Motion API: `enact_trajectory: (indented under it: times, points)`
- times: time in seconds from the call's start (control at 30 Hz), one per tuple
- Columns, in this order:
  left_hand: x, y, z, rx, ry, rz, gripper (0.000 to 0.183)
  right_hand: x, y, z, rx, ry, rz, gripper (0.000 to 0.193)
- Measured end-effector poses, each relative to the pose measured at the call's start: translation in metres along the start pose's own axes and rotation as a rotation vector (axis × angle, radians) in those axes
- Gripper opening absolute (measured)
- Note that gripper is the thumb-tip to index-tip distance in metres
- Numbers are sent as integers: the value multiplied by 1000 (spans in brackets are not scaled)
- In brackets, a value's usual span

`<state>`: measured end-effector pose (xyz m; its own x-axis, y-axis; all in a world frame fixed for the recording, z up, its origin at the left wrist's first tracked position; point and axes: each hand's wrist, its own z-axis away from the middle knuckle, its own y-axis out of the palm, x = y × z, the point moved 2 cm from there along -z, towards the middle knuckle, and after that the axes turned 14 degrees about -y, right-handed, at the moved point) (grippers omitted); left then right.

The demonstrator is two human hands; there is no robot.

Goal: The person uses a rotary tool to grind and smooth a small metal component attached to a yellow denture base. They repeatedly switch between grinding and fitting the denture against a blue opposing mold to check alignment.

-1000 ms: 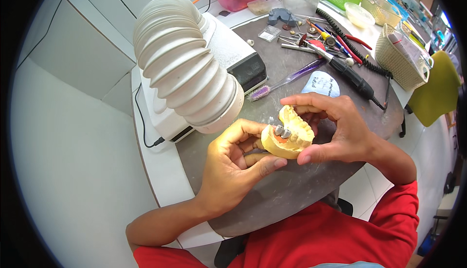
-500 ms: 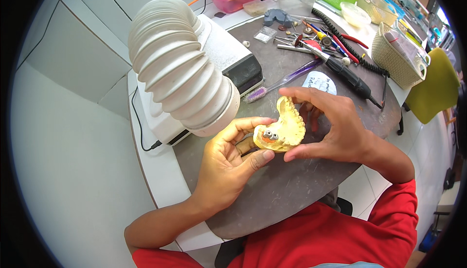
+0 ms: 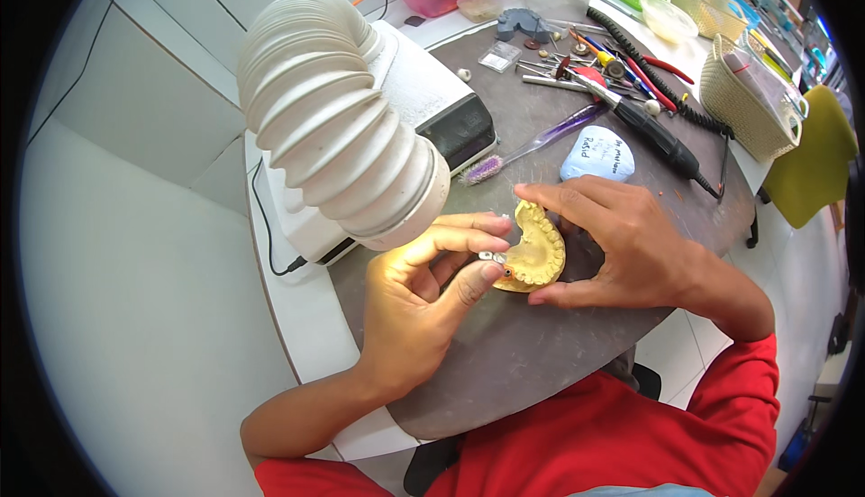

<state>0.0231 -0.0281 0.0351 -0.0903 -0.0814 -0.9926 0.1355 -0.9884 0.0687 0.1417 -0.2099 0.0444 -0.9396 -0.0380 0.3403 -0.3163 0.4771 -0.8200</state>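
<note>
A yellow plaster dental cast (image 3: 544,245), a horseshoe-shaped row of teeth, is held above the bench by my right hand (image 3: 626,243). The thumb grips its near edge and the index finger its far tip. My left hand (image 3: 416,285) pinches a small silvery metal dental piece (image 3: 491,255) between thumb and fingers, right over the cast's left end. Beside the left thumb, an orange patch with a dark round hole (image 3: 507,273) shows on the cast. Whether the metal piece touches the cast, I cannot tell.
A ribbed white suction hose (image 3: 347,127) arches close to my left hand. Beyond my hands lie a light blue labelled lump (image 3: 596,155), a purple toothbrush (image 3: 541,144) and a black rotary handpiece (image 3: 653,135). Loose tools, pliers and a woven basket (image 3: 750,100) stand farther right.
My left fingers have let go of the cast's left end and now hold the metal piece that sat there. The cast has tilted slightly in my right hand.
</note>
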Motion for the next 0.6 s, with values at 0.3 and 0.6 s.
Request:
enact_trajectory:
  times: [0.3,0.6]
  points:
    - [-2,-8,10,-157,-182,250,25,-25,-61,-6,-253,152,506,38]
    - [-3,-4,9,-8,-302,461,15,-77,-52,11,11,280,513,29]
